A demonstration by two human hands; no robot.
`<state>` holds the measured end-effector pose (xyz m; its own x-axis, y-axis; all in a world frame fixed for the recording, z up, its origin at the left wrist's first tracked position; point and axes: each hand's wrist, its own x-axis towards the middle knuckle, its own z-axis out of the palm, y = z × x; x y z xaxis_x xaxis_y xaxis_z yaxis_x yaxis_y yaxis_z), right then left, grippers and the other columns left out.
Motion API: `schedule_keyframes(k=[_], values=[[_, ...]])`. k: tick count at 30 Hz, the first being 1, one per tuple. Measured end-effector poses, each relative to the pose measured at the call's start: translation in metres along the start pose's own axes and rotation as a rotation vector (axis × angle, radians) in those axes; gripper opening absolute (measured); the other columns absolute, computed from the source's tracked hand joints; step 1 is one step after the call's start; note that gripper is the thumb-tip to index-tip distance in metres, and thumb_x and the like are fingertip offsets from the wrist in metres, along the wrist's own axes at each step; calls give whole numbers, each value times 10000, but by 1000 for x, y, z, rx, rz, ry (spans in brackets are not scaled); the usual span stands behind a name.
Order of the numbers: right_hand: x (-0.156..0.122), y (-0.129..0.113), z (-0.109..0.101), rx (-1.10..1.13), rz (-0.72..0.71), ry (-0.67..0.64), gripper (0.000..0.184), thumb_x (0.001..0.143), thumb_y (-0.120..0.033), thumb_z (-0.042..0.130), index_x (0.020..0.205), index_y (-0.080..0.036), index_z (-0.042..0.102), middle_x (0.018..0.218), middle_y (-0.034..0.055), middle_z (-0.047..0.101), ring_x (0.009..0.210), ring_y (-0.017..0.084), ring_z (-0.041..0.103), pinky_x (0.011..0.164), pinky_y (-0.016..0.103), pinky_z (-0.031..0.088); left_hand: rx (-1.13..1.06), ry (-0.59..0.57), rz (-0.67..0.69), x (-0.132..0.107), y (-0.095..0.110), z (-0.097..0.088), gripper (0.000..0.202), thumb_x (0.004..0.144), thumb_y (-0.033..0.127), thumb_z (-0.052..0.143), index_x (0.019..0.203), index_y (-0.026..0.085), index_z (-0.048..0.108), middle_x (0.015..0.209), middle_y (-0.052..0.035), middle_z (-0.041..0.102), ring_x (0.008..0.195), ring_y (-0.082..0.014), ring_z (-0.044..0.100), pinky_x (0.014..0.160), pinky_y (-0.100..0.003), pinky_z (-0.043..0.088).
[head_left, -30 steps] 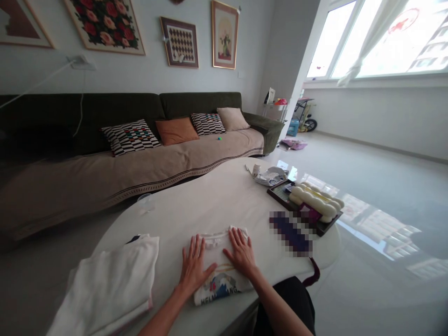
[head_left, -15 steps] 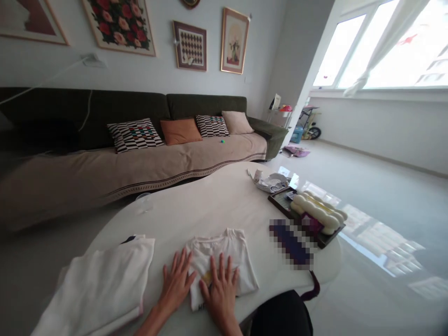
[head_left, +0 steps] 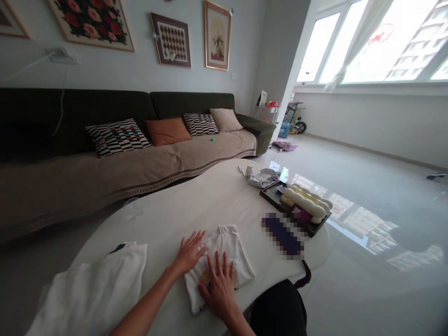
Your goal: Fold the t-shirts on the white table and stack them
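Observation:
A white T-shirt (head_left: 241, 266), folded into a compact shape with some dark lettering and a yellow print, lies on the pale oval table (head_left: 168, 219) before me. Across its upper left part rests my left hand (head_left: 191, 252), fingers stretched out and palm down. My right hand (head_left: 221, 282) presses flat on the middle of the shirt, fingers spread, covering part of the print. To the left, white cloth (head_left: 94, 289) lies in a loose pile over the table edge, with a bit of dark fabric showing at its top.
A dark tray (head_left: 315, 228) with a cream bubble-shaped holder (head_left: 308, 203) stands at the right, beside a blurred-out dark item (head_left: 284, 235). A clear cup (head_left: 133, 207) sits at the left rim. Behind runs a green sofa (head_left: 196, 102) with cushions. My black-clad knee (head_left: 280, 310) is in front.
My left hand has slid up and across the shirt toward its collar. My right hand stays flat on the shirt. The camera view has turned slightly to the right.

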<state>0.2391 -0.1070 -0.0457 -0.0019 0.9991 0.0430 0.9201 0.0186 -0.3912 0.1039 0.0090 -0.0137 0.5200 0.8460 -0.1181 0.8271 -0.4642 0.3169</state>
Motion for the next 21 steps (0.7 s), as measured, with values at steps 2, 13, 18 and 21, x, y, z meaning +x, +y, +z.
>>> schedule_keyframes(k=[2,13,18,21], values=[[-5,-7,8,-40,65,63,779,756,-622,408,1388,-259,132,1458,90,47,1310,338,-4,1004,565,87,5,171,-123,-23,-12,1,504,897,393,226,1378,246,194,1423,-46,263,1321,-214,162,1023,-507,186],[85,37,15,-175,135,29,823,763,-688,270,1387,-161,173,1458,118,85,1310,335,-59,995,554,75,230,479,-348,-93,-21,80,493,866,311,335,1343,189,315,1423,-84,261,1306,-231,208,1008,-448,264],[178,107,-24,-280,214,-48,814,766,-687,260,1394,-185,134,1463,97,74,1319,286,-64,999,531,98,267,494,-338,-91,-29,81,518,852,286,359,1359,213,277,1415,-72,282,1290,-228,254,980,-426,311],[221,136,-37,-283,210,-41,819,767,-681,264,1392,-168,134,1457,125,88,1319,294,-50,990,548,95,307,481,-342,-90,-40,94,536,835,275,379,1359,247,268,1403,-56,310,1273,-232,291,952,-415,342]])
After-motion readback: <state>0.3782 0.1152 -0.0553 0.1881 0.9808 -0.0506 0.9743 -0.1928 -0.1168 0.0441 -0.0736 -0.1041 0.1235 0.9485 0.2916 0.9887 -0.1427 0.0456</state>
